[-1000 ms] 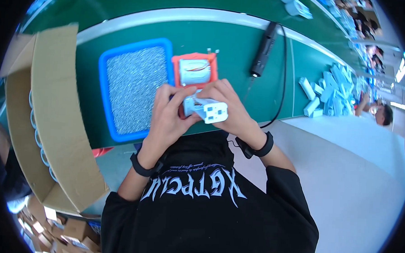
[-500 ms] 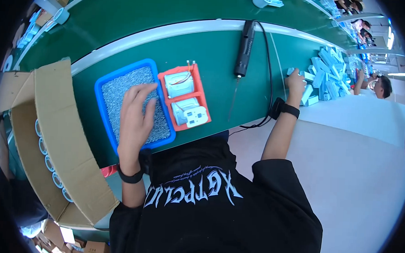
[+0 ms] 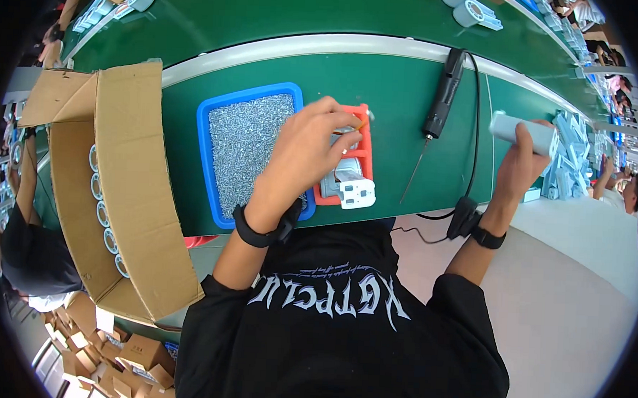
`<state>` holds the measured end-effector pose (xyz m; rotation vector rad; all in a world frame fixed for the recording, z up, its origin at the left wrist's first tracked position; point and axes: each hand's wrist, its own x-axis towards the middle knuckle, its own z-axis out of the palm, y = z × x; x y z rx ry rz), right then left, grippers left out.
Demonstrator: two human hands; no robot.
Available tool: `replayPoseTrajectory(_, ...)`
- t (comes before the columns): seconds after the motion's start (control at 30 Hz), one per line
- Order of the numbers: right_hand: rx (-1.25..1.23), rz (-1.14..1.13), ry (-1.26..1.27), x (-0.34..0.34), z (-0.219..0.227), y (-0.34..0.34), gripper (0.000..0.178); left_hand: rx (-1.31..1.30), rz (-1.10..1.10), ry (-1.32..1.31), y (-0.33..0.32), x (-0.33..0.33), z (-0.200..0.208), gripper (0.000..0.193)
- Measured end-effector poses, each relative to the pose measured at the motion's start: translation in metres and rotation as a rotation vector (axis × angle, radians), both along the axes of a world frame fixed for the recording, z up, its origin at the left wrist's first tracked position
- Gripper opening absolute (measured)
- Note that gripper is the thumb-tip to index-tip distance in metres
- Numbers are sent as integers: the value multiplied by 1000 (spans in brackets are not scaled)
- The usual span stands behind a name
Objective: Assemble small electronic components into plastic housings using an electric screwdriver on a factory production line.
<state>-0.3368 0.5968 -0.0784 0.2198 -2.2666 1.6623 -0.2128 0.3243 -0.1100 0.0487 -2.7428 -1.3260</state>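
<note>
Clasping not-yet-placed pale-blue casing [image 3: 507, 127] in right hand [image 3: 523, 164]; curling left hand [image 3: 309, 142], with hold unclear, over red tray [image 3: 364, 155] already bearing white-ended unit [image 3: 358, 193].

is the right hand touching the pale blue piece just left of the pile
Touching: the head view shows the right hand with its thumb lying across the pale blue piece.
</note>
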Motion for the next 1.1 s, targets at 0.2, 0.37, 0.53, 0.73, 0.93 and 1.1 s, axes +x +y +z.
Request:
replayPoseTrajectory(0.2, -204, 707, -34, 33, -19, -67, 37, 310, 110, -65, 7, 2, -2, 16)
replayPoseTrajectory(0.37, -373, 696, -164, 42, -22, -77, 47, 445, 169, 148, 9, 9, -15, 13)
replayPoseTrajectory(0.53, -415, 833, -117, 50, -22, -96, 52, 429, 174, 285, 9, 11, -17, 15)
replayPoseTrajectory(0.73, -98, 979, 300, 44, -22, -104, 53, 431, 199, 283, 10, 15, -21, 17)
replayPoseTrajectory(0.93, -102, 1007, 151, 46, -26, -105, 52, 413, 203, 266, 5, 19, -28, 23)
replayPoseTrajectory(1.1, 1, 1014, 137, 43, -29, -106, 55, -16, 257, 237, -3, 18, -11, 38)
